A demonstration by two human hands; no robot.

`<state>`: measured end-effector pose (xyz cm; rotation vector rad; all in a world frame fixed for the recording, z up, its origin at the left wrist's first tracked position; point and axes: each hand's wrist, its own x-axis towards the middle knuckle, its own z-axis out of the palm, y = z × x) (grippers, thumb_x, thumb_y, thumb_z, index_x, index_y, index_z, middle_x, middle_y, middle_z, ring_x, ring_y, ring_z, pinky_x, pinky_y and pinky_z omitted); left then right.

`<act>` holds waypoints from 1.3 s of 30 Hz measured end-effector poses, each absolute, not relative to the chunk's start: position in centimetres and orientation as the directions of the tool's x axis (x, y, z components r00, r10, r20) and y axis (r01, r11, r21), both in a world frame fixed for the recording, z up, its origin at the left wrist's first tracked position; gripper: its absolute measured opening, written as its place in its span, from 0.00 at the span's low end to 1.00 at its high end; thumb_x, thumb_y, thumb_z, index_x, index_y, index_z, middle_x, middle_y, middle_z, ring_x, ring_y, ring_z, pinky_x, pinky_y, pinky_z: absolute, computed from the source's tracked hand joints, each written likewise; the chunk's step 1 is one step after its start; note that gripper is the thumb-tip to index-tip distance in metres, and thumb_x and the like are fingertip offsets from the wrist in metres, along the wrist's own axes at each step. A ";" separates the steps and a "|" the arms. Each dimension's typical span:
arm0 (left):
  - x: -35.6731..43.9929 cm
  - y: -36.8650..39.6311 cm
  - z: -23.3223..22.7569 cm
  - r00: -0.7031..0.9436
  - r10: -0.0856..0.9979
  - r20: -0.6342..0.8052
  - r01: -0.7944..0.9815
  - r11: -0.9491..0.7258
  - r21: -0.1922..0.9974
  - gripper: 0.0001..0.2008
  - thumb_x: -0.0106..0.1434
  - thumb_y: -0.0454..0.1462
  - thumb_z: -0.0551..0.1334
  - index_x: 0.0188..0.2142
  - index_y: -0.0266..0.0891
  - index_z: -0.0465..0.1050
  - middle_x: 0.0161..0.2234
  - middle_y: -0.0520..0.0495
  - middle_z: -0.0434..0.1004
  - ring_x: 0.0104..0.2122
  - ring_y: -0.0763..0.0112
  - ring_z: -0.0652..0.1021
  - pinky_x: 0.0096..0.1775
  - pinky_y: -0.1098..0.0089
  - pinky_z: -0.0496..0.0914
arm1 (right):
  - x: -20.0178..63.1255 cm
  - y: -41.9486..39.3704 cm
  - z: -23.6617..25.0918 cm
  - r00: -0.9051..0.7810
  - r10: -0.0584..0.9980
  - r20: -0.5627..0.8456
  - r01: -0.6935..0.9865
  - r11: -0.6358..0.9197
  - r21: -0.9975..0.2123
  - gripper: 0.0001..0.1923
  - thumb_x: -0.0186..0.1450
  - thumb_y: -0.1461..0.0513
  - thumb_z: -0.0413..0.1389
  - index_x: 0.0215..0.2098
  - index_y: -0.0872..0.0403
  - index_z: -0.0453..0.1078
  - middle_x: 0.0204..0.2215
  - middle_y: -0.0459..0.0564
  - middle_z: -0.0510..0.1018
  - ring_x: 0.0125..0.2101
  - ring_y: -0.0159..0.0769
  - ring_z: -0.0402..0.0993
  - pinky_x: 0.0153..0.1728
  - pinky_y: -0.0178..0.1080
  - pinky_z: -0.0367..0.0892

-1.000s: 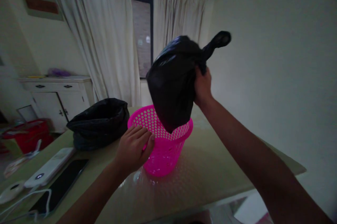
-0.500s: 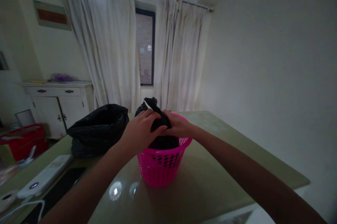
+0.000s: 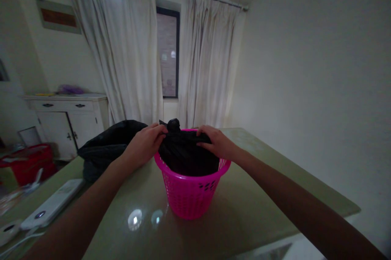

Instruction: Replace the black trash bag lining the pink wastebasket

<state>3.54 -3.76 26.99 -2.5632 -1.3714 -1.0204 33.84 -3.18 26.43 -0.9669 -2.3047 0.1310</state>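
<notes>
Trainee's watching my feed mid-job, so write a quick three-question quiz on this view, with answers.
1. True or false: the pink basket lies on its side.
2. What is the right hand touching?
a) the curtain
b) the bunched black bag in the basket
c) the cabinet
3. Short answer: on which side of the basket, left or right, is the second black bag?

Key:
1. False; it stands upright on the table.
2. b
3. Left

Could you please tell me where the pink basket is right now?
In the head view, the pink basket stands on the table, just below the picture's middle, with the left hand and right hand on the black bag inside it.
</notes>
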 end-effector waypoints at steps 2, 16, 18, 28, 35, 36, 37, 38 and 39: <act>3.8 -3.8 27.1 0.361 0.736 0.572 0.693 -0.623 0.363 0.12 0.70 0.44 0.57 0.43 0.42 0.77 0.41 0.43 0.80 0.41 0.55 0.82 0.45 0.57 0.74 | 33.6 -3.1 26.6 -0.513 0.661 0.547 0.611 0.729 -0.307 0.11 0.70 0.65 0.66 0.50 0.53 0.73 0.47 0.52 0.78 0.49 0.42 0.75 0.54 0.45 0.68; 4.2 -3.9 26.7 0.139 0.753 0.643 0.626 -0.570 0.532 0.12 0.62 0.44 0.65 0.43 0.43 0.73 0.38 0.46 0.83 0.38 0.57 0.82 0.41 0.61 0.73 | 38.2 -3.1 26.9 -0.305 0.746 0.593 0.558 0.644 -0.523 0.08 0.70 0.59 0.61 0.37 0.53 0.80 0.46 0.54 0.80 0.45 0.40 0.79 0.47 0.45 0.76; 5.6 -4.5 27.1 0.231 0.705 0.670 0.605 -0.644 0.469 0.20 0.60 0.41 0.67 0.51 0.42 0.73 0.45 0.43 0.84 0.44 0.55 0.82 0.46 0.58 0.73 | 37.7 -3.6 26.9 -0.285 0.754 0.592 0.465 0.649 -0.602 0.07 0.68 0.59 0.61 0.41 0.52 0.79 0.46 0.53 0.81 0.48 0.41 0.79 0.51 0.46 0.75; 4.3 -3.6 26.7 -0.168 0.812 0.559 0.165 -0.536 0.828 0.17 0.58 0.51 0.71 0.36 0.42 0.76 0.32 0.52 0.79 0.33 0.64 0.77 0.35 0.67 0.69 | 39.8 -6.3 25.7 -0.093 0.741 0.665 0.374 0.645 -0.667 0.17 0.65 0.61 0.59 0.52 0.50 0.78 0.39 0.48 0.82 0.40 0.39 0.77 0.43 0.42 0.71; 4.6 -7.4 27.3 -0.080 0.912 0.401 -0.340 -0.404 0.849 0.19 0.49 0.42 0.76 0.40 0.42 0.80 0.42 0.49 0.88 0.49 0.53 0.83 0.50 0.60 0.78 | 40.3 -9.3 26.0 -0.138 0.591 0.795 0.339 0.782 -0.523 0.07 0.65 0.58 0.65 0.30 0.50 0.74 0.41 0.51 0.77 0.42 0.41 0.75 0.46 0.43 0.70; 4.3 -7.9 27.4 -0.088 0.921 0.379 -0.360 -0.385 0.850 0.18 0.49 0.43 0.77 0.38 0.42 0.79 0.42 0.49 0.88 0.50 0.51 0.84 0.51 0.58 0.79 | 40.5 -10.0 26.1 -0.105 0.587 0.803 0.312 0.786 -0.534 0.09 0.66 0.57 0.66 0.30 0.50 0.74 0.43 0.52 0.77 0.43 0.42 0.75 0.46 0.44 0.70; 3.7 -8.5 27.3 -0.088 0.923 0.375 -0.350 -0.382 0.855 0.18 0.49 0.44 0.77 0.38 0.43 0.78 0.42 0.49 0.88 0.51 0.49 0.84 0.51 0.56 0.80 | 40.7 -10.8 26.1 -0.080 0.578 0.812 0.288 0.793 -0.536 0.10 0.67 0.55 0.66 0.31 0.49 0.75 0.44 0.53 0.77 0.44 0.44 0.76 0.46 0.45 0.71; 3.1 -8.9 27.2 -0.091 0.918 0.387 -0.309 -0.396 0.865 0.17 0.51 0.45 0.77 0.37 0.44 0.78 0.43 0.49 0.89 0.52 0.47 0.84 0.53 0.54 0.80 | 41.1 -11.7 26.0 -0.076 0.565 0.821 0.283 0.802 -0.526 0.10 0.67 0.53 0.66 0.32 0.48 0.76 0.44 0.53 0.78 0.44 0.45 0.76 0.46 0.45 0.71; 2.4 -9.4 26.9 -0.109 0.906 0.408 -0.250 -0.422 0.871 0.16 0.53 0.46 0.77 0.37 0.45 0.78 0.45 0.50 0.89 0.54 0.47 0.84 0.55 0.52 0.81 | 41.5 -12.6 26.0 -0.096 0.549 0.830 0.303 0.811 -0.501 0.10 0.68 0.52 0.66 0.33 0.47 0.78 0.44 0.54 0.78 0.44 0.46 0.76 0.45 0.46 0.72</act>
